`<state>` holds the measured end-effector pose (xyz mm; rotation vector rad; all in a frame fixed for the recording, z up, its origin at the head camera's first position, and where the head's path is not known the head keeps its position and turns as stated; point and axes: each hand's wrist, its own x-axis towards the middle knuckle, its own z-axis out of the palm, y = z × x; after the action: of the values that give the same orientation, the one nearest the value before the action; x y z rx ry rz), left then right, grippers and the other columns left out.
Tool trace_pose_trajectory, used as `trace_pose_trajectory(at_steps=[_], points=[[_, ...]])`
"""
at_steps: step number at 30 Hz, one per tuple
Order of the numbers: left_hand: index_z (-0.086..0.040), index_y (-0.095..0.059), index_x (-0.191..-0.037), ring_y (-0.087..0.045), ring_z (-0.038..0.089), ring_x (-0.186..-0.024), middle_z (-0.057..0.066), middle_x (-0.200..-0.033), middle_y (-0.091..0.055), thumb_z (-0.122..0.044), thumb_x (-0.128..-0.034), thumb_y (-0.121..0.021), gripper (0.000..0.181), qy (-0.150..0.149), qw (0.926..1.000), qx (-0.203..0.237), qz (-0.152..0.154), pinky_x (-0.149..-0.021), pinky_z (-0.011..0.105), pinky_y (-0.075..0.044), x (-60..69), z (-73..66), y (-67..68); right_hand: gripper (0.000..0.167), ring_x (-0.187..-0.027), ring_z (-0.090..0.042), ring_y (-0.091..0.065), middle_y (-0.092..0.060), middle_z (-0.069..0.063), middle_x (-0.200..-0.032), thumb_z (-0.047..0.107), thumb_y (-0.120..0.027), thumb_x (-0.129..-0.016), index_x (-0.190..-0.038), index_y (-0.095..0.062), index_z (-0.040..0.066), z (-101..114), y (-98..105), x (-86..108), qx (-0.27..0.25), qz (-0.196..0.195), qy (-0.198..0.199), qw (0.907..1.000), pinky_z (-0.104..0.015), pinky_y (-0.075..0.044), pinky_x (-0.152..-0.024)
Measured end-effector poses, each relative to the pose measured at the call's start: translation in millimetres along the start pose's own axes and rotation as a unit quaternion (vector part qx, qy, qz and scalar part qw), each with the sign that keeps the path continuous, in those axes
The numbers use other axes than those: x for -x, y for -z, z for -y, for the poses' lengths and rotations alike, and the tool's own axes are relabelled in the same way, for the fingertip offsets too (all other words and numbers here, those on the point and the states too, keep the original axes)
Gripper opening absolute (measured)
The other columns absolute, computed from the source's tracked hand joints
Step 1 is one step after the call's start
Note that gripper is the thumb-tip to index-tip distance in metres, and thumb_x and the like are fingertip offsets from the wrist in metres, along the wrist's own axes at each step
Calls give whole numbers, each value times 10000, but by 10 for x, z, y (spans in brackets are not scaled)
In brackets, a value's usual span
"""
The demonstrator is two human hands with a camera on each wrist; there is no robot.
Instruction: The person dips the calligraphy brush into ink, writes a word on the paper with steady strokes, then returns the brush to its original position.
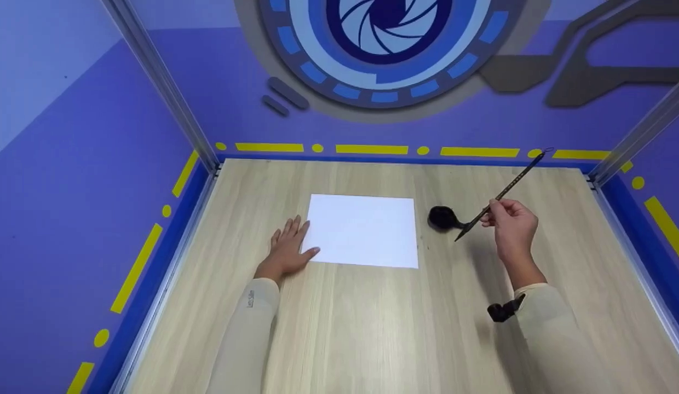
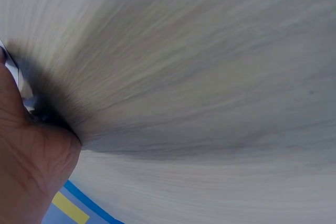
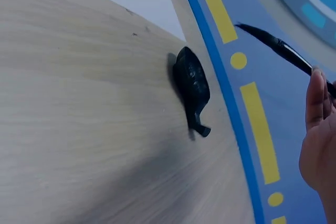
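A blank white sheet of paper (image 1: 361,231) lies on the wooden table. My left hand (image 1: 287,249) rests flat at its left edge, fingers spread, with the thumb on the sheet's lower left corner. In my right hand (image 1: 513,225) I pinch a dark calligraphy brush (image 1: 517,179), tilted with its dark tip down and to the left. Beside the paper's right edge sits a small black ink dish (image 1: 442,218) with a short handle. The brush tip is in the air near that handle. In the right wrist view the dish (image 3: 191,77) stands apart from the brush tip (image 3: 257,32).
Blue-purple panels with yellow dashes (image 1: 371,149) border the table (image 1: 350,328) at the back and both sides. Metal posts (image 1: 170,93) stand at the corners. A small black camera (image 1: 502,312) is strapped to my right wrist.
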<state>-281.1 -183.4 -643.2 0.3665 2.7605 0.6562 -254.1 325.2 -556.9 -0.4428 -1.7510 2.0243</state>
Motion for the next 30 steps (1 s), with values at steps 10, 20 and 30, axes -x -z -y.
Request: trace_pose_trajectory(at_steps=[10, 20, 30], points=[[-221, -142, -1736, 43, 328, -1714, 72, -1837, 17, -614, -1070, -502, 853, 26, 10000, 16, -36, -1373, 600, 27, 13, 33, 8, 124, -571, -58, -732, -745, 24, -683, 69, -682, -1002, -909, -654, -9, -13, -243, 142, 826, 186, 680, 9941, -220, -631, -597], [-218, -146, -1736, 42, 339, -1714, 83, -1836, 15, -605, -1065, -513, 858, -42, 9998, 173, 20, -1365, 610, 46, -24, 24, -27, 106, -694, -87, -791, -784, -27, -776, 47, -670, -1021, -996, -681, -55, 24, -301, 193, 374, 101, 703, 9968, -228, -654, -711], [-246, -127, -1738, 59, 313, -1715, 55, -1837, 32, -637, -1064, -493, 861, 52, 10000, 72, 43, -1373, 585, 46, -30, 42, -31, 55, -758, -111, -799, -779, -70, -832, 28, -633, -1023, -987, -659, -4, -53, -343, 128, -17, -206, 79, 9998, -228, -659, -780]])
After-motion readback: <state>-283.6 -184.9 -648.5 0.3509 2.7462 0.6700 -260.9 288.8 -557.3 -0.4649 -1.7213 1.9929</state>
